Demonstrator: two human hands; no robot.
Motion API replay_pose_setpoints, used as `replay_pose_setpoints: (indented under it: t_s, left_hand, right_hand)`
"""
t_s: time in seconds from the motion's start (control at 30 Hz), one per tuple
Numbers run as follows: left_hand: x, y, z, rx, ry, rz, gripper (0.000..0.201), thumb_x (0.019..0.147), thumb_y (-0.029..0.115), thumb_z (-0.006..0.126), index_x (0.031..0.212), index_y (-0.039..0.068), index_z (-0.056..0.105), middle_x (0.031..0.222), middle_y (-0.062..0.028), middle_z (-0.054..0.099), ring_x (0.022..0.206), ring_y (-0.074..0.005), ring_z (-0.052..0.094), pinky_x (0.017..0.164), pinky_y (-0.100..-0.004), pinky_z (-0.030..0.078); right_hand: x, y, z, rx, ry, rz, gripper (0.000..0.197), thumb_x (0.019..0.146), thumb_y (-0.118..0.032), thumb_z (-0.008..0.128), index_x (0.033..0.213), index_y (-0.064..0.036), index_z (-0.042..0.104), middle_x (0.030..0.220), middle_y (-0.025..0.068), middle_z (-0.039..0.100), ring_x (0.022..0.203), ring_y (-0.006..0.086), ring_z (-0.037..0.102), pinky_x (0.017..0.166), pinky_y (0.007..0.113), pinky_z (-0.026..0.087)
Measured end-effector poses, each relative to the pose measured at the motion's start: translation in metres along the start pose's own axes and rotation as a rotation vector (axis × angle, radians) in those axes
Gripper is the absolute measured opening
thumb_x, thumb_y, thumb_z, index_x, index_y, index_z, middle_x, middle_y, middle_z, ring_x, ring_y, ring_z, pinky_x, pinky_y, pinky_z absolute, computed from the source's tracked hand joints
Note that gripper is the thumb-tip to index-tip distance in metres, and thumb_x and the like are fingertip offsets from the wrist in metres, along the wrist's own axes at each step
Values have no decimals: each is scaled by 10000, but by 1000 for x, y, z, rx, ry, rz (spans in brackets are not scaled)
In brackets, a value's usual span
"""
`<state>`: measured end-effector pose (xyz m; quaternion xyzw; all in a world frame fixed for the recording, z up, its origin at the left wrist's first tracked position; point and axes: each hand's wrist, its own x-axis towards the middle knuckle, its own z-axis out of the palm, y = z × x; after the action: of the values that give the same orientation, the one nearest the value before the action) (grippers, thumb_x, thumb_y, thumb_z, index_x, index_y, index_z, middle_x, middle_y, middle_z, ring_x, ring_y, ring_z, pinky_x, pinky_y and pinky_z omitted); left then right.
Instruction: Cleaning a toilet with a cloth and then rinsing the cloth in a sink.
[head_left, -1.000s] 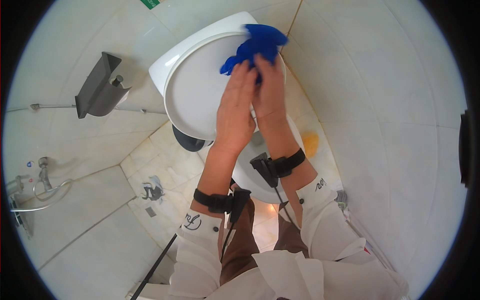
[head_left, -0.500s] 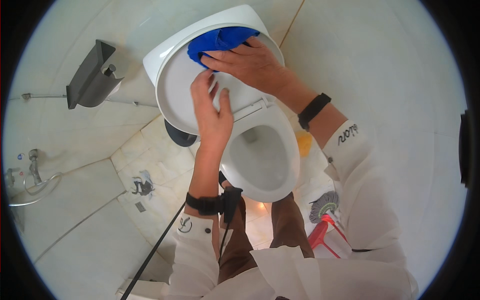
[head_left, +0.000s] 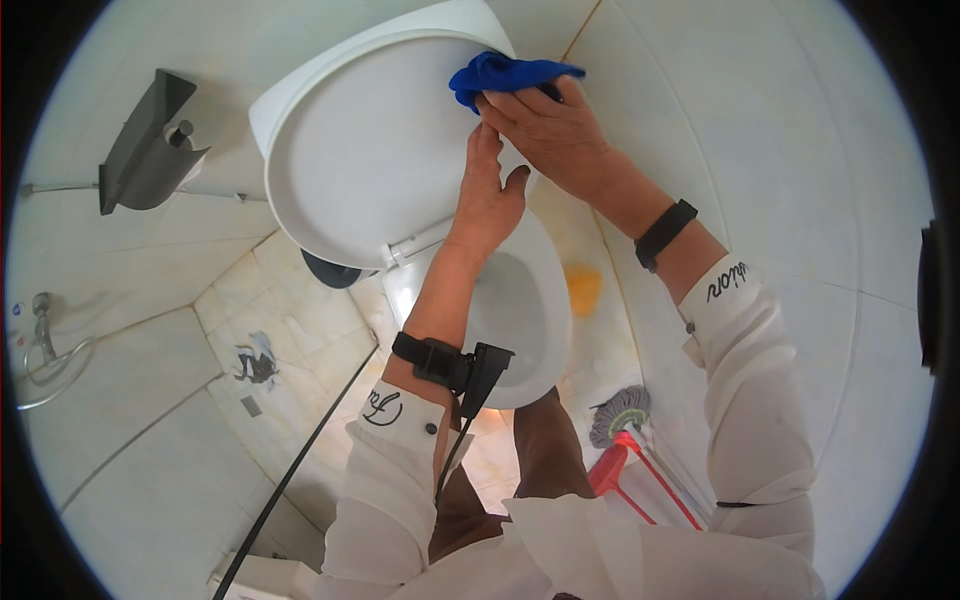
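Cloth (head_left: 500, 77), blue, held in right grip (head_left: 557, 132); left grip (head_left: 488, 206) unclenched nearby; dark script (head_left: 728, 283) on pale cuffs (head_left: 412, 408).

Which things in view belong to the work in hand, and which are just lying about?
In use:
soft blue cloth, in the right hand
raised white oval toilet lid

Lying about:
round grey string mop head
red plastic tool beside it

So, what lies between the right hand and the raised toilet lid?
A blue cloth: in the head view, the right hand holds it at the upper right edge of the raised toilet lid. How firmly it presses, I can't tell.
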<state>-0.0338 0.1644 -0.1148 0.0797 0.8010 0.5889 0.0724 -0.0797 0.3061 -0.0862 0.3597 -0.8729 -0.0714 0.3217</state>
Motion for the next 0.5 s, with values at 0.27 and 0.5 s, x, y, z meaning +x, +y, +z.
replay_pose_setpoints:
  t_s: [0.27,0.5]
  left_hand:
    - [4,-37,40,-67,-44,-148,667,907,-74,519,1484,83,223,1471,-110,288,1351,-303,405,1032,-390,450]
    - [-2,-81,60,-157,-31,-221,657,878,-119,491,1460,74,254,1431,-121,340,1311,-295,441,1005,-355,467]
  right_hand:
    - [-45,-9,30,3,-92,17,480,681,-234,769,1148,-203,659,1253,-118,545,1175,87,453,853,340,373]
    - [-72,-31,58,147,-98,65,491,726,-144,714,1208,-129,620,1274,-19,514,1040,125,517,793,349,374]
